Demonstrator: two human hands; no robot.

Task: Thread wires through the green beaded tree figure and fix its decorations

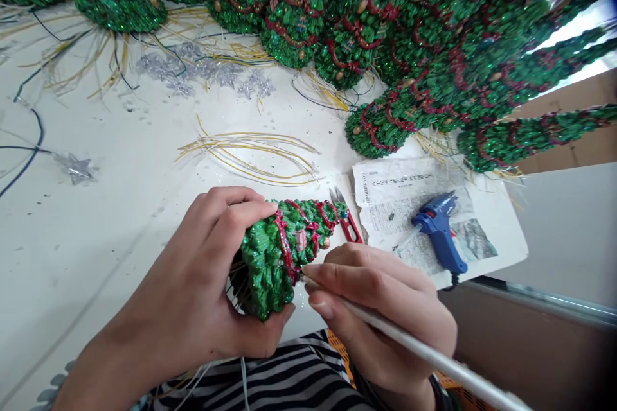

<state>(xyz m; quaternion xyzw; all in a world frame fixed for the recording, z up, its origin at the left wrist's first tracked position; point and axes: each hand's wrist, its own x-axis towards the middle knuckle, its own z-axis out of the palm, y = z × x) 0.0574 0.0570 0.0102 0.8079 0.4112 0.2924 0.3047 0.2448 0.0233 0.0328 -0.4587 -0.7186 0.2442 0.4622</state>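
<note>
Long white rod [424, 350] pinched in the right hand [380, 314], its tip just beside a green glitter cone Christmas tree [267, 263] clasped by the left hand [187, 276], above a white table [96, 237].

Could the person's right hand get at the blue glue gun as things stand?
Probably yes. The right hand sits close to the blue glue gun, which lies on newspaper, with nothing seen blocking the way. However, its fingers are holding a white rod, so it would likely need to put that down first.
</note>
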